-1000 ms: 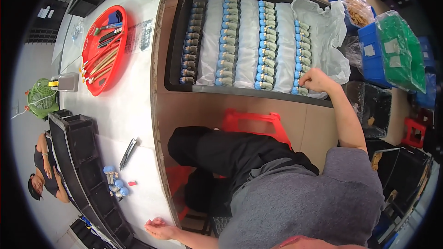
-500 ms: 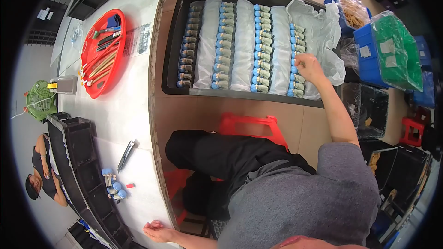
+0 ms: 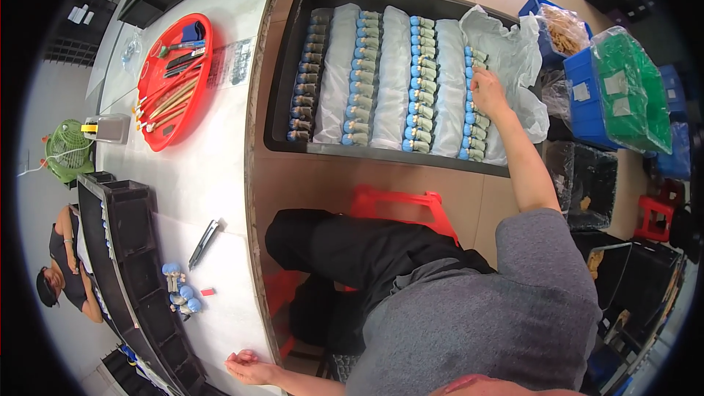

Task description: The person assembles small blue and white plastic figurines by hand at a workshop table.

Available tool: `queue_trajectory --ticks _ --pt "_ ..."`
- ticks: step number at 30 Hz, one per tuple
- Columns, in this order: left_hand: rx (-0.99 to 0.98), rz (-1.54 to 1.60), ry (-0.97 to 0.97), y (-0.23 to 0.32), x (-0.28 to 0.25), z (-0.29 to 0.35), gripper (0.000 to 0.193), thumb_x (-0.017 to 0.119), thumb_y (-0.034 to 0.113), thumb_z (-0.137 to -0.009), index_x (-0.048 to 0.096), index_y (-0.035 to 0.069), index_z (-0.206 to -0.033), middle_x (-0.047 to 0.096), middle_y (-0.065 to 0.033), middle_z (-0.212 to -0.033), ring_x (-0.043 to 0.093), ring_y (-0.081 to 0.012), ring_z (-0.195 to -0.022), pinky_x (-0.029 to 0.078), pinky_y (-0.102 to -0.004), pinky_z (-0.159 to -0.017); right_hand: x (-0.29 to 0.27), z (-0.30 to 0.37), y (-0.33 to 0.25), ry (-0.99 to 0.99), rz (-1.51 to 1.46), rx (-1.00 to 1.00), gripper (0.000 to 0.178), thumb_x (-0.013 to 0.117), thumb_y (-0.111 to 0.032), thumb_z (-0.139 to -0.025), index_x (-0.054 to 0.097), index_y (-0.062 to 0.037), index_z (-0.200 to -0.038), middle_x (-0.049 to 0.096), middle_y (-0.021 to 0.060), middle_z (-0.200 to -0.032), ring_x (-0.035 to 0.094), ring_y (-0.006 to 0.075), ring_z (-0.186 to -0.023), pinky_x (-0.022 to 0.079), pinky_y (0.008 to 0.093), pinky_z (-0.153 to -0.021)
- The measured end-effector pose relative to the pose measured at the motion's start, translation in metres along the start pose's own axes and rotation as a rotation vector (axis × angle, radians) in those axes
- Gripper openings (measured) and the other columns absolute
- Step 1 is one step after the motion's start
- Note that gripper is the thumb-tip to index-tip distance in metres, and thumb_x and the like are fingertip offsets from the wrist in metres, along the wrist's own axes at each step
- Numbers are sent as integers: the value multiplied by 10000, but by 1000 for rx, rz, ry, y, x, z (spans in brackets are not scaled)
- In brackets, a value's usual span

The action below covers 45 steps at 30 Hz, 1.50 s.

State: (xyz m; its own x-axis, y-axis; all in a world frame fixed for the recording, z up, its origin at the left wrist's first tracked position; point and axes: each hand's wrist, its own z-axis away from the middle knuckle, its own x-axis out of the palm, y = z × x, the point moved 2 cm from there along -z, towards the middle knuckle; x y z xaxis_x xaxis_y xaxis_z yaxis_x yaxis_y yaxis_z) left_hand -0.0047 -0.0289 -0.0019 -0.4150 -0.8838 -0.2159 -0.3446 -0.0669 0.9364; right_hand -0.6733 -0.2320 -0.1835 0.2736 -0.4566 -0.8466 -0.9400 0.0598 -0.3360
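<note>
My right hand (image 3: 489, 95) reaches into a large black tray (image 3: 345, 148), its fingers closed at the rightmost row of small figurines (image 3: 475, 132). They seem pinched on one figurine, which the fingers partly hide. These figurines have blue hair and pale grey-green bodies. Similar rows (image 3: 421, 88) lie further left, separated by strips of white wrapping (image 3: 386, 77). At the lower left, my left hand (image 3: 251, 368) rests on the white table (image 3: 220, 198) with fingers loosely curled and apart, nothing visible in it. Beyond it on the table lie a few blue-haired figurines (image 3: 183, 297) and a small red block (image 3: 208, 292).
A red tray (image 3: 198, 114) of brushes and tools and a cutter knife (image 3: 204, 243) lie on the table. Black compartment bins (image 3: 139, 264) line its far side, where a co-worker (image 3: 73, 264) sits. A red stool (image 3: 396, 202) and blue crates (image 3: 583, 95) stand nearby.
My right hand has moved a little further up along the rightmost row of figurines. The whole view has shifted slightly. My left hand stays in place.
</note>
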Motion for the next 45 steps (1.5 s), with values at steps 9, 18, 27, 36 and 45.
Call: queue_trajectory --ticks 9,18,27,36,45 --pt "8 13 -3 3 -2 0 291 420 248 -954 496 4 -817 345 -6 -530 344 -96 -499 250 -204 -461 20 -41 38 16 -74 385 226 481 -12 -736 604 -66 -917 578 178 -1066 514 338 -1031 410 405 -884" --pt "20 36 -22 3 7 6 291 413 246 -954 484 10 -800 334 -2 -525 325 -90 -489 243 -201 -451 56 -33 87 -67 42 292 396 491 -66 -817 513 -108 -1209 479 192 -1256 430 350 -1180 354 384 -993" --pt "-32 -92 71 -10 -3 0 207 460 176 -896 548 61 -748 447 0 -540 392 -76 -450 323 -223 -412 96 -33 149 -95 2 158 365 349 -113 -903 497 -22 -1223 497 168 -1250 456 284 -1171 336 363 -1011" --pt "-66 199 -38 -2 -9 6 238 471 170 -921 554 13 -762 474 13 -566 422 -51 -524 332 -199 -492 -5 -93 -206 250 -941 -51 385 513 -63 -890 422 20 -1255 528 132 -1199 539 209 -1050 431 308 -904" --pt "-81 208 -32 -1 -11 6 275 478 212 -922 563 1 -767 491 -7 -552 468 -63 -531 374 -219 -505 -81 38 -587 -481 -1136 -1151 365 582 65 -739 561 -33 -1090 616 118 -954 597 237 -867 445 310 -802"
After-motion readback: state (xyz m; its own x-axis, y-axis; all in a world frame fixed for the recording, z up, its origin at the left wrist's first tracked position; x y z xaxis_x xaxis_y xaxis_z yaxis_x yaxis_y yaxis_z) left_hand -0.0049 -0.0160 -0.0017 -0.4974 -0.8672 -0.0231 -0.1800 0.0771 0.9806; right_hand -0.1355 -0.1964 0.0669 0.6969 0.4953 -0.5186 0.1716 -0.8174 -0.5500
